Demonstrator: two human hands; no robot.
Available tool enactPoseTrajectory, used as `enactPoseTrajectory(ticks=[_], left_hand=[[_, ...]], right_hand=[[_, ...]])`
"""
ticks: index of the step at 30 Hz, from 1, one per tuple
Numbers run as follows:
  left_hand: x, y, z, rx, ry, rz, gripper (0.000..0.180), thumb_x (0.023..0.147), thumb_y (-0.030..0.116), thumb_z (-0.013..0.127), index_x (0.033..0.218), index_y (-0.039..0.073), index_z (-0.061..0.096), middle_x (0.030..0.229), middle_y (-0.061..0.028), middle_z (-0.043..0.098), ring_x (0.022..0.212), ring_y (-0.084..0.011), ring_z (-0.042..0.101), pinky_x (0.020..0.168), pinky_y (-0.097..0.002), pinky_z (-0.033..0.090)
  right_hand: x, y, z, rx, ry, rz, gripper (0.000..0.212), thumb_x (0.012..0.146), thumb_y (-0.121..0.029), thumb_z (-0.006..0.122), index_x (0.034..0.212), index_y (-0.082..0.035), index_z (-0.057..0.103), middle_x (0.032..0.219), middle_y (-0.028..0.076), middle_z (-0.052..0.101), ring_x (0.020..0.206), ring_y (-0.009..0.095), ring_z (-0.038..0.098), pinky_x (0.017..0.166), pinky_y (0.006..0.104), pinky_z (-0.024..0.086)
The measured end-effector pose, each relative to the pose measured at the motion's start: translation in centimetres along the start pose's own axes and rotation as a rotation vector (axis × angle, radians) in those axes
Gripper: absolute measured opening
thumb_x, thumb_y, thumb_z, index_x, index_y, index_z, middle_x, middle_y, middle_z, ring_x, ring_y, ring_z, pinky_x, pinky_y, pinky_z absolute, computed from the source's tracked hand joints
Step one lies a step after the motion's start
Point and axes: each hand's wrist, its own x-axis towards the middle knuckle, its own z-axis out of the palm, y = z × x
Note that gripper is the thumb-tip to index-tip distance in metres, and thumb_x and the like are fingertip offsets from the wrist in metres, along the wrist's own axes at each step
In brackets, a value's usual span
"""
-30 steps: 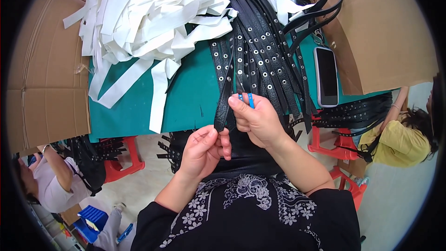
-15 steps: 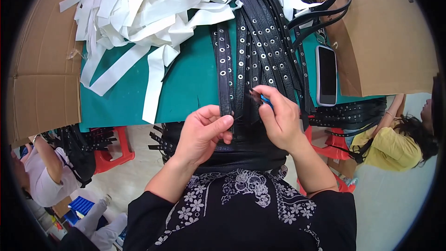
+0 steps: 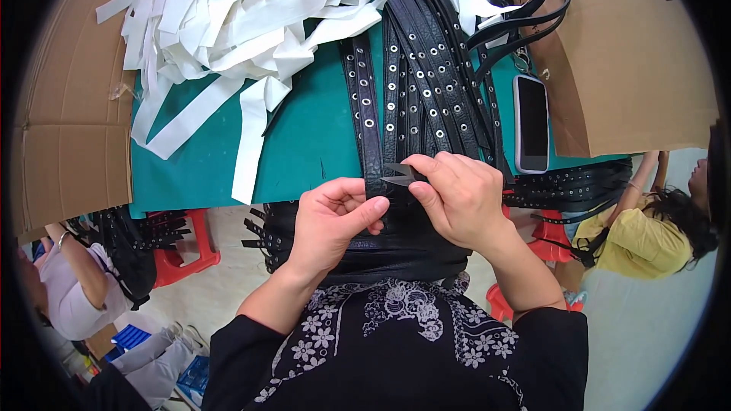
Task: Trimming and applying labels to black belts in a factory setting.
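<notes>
A black leather strap (image 3: 371,148) with metal eyelets runs down the table, its near end pinched between the thumb and fingers of my left hand (image 3: 329,222). My right hand (image 3: 466,202) is closed around small thread snips (image 3: 397,180), their handle mostly hidden in the palm. The two blades stand apart and point left, close to the strap just above my left fingertips; I cannot tell whether they touch it. More black eyelet straps (image 3: 434,91) lie side by side beyond my right hand.
White fabric strips (image 3: 228,15) are heaped at the far left of the green tabletop (image 3: 194,175). A phone (image 3: 531,123) lies right of the straps. Cardboard boxes (image 3: 72,99) flank both sides. Black material covers my lap, and people sit at left and right.
My right hand has turned and brought the snips left and lower, with the blades now spread beside the strap's end. The left hand keeps its pinch, almost unmoved.
</notes>
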Motion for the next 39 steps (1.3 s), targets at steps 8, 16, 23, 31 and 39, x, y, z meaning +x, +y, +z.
enactPoseTrajectory(ticks=[8, 16, 23, 31, 39], left_hand=[[0.1, 0.0, -0.1, 0.005, -0.005, -0.013, 0.015, 0.077, 0.0, 0.064, 0.091, -0.003, 0.06, 0.073, -0.0048, 0.061, 0.058, -0.0077, 0.056, 0.053, -0.0193, 0.047], [0.0, -0.2, 0.0, 0.027, -0.008, 0.008, 0.016, 0.077, 0.0, 0.064, 0.092, -0.003, 0.06, 0.073, -0.0047, 0.061, 0.059, -0.0072, 0.056, 0.053, -0.0188, 0.046], [0.0, -0.2, -0.2, 0.037, -0.023, -0.005, 0.018, 0.077, 0.0, 0.064, 0.093, -0.003, 0.06, 0.073, -0.0044, 0.061, 0.059, -0.0074, 0.056, 0.054, -0.0187, 0.047], [0.0, -0.8, -0.8, 0.006, -0.053, 0.013, 0.015, 0.078, 0.0, 0.062, 0.092, -0.003, 0.06, 0.076, -0.0066, 0.062, 0.058, -0.0106, 0.057, 0.053, -0.0211, 0.048], [-0.5, 0.9, -2.2, 0.387, -0.044, 0.055, 0.022, 0.085, 0.012, 0.056, 0.099, -0.004, 0.058, 0.081, -0.0073, 0.06, 0.069, -0.0141, 0.057, 0.063, -0.0257, 0.046]], right_hand=[[0.1, -0.2, -0.1, -0.057, -0.045, -0.054, 0.021, 0.08, -0.026, 0.056, 0.089, -0.009, 0.06, 0.058, 0.003, 0.048, 0.051, 0.019, 0.051, 0.045, 0.0303, 0.037], [0.3, 0.0, -0.4, -0.068, -0.058, -0.104, 0.022, 0.076, -0.027, 0.06, 0.087, -0.009, 0.06, 0.057, 0.002, 0.047, 0.049, 0.019, 0.05, 0.044, 0.0304, 0.036], [0.4, 0.3, -0.3, -0.049, -0.053, -0.123, 0.021, 0.075, -0.027, 0.061, 0.085, -0.009, 0.061, 0.056, 0.002, 0.045, 0.048, 0.018, 0.049, 0.043, 0.0305, 0.036], [0.1, 0.4, 1.3, 0.584, 0.247, 0.357, 0.032, 0.091, -0.033, 0.044, 0.081, -0.005, 0.055, 0.061, -0.001, 0.047, 0.05, 0.008, 0.045, 0.043, 0.0246, 0.032], [2.2, -1.7, 3.7, 1.501, -0.049, 0.812, 0.029, 0.076, 0.005, 0.061, 0.075, -0.01, 0.036, 0.075, 0.0, 0.048, 0.086, 0.019, 0.06, 0.076, 0.0282, 0.048]])
